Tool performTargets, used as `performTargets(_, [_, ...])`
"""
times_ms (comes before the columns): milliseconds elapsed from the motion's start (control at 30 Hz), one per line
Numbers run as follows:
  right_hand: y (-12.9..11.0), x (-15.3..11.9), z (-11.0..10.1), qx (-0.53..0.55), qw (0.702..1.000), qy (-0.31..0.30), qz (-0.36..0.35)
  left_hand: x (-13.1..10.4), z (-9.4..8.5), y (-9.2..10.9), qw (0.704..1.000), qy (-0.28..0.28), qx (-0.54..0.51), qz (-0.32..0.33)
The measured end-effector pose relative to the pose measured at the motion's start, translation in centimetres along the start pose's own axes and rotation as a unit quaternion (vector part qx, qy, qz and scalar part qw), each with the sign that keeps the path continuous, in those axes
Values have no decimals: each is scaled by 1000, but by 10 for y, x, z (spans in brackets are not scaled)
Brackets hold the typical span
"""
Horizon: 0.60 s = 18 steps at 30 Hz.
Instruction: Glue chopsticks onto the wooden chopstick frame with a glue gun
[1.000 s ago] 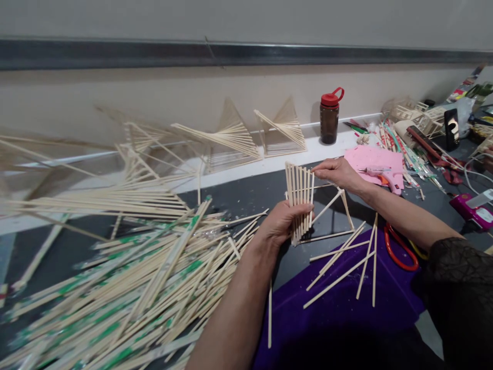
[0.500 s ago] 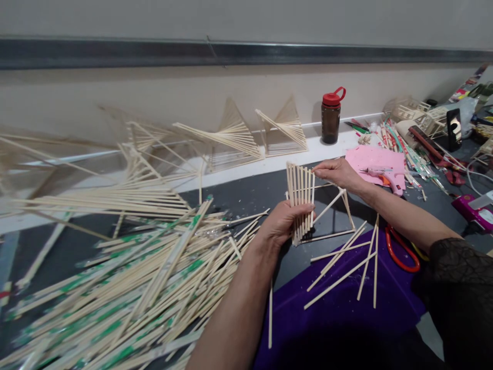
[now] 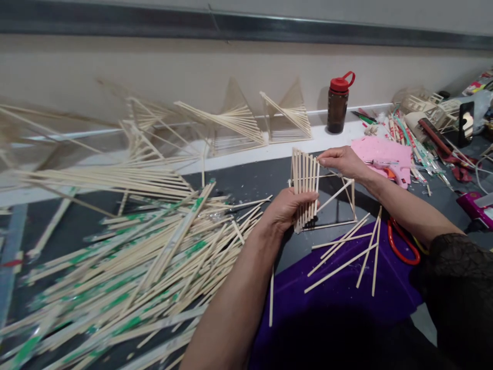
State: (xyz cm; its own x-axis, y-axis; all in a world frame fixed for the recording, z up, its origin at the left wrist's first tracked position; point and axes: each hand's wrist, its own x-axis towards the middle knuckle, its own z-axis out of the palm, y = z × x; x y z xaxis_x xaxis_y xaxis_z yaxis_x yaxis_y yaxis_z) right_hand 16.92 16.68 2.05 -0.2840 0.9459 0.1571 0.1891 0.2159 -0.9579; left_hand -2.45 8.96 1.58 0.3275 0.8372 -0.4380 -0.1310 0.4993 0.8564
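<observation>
Stick frame, upright above the dark desk, with pale slats side by side in front and open struts spreading rightward behind. Clamped low down by the left grip, thumb laid across the front, other fingers mostly hidden at the back. At the upper right corner, the right grip, thumb and forefinger close together by the top of the outermost slat (pinching or merely touching, cannot tell at this size). Nearer, over the purple sheet and its edge, loose sticks crossing at odd angles. Just right of those, a red loop handle. Well to the left, a broad heap of sticks, many banded with green. Along the white ledge behind, twisted stick models in a row, then a brown bottle with a red lid. Near the right grip, a pink glue gun on a pink sheet.
</observation>
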Motion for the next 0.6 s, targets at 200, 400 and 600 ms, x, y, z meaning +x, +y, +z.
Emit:
performTargets(200, [-2,-3,-1,6,1000,8,-1,0,0,-1,1000,-13,-3,5])
performTargets(400, [-3,-5,-2,7,1000,11,-7,1,-3,-2,999,-30,-19,7])
performTargets(600, [-5,-5,-2,-6,1000,15,-13,2,-7,-2,998,-60,-20,10])
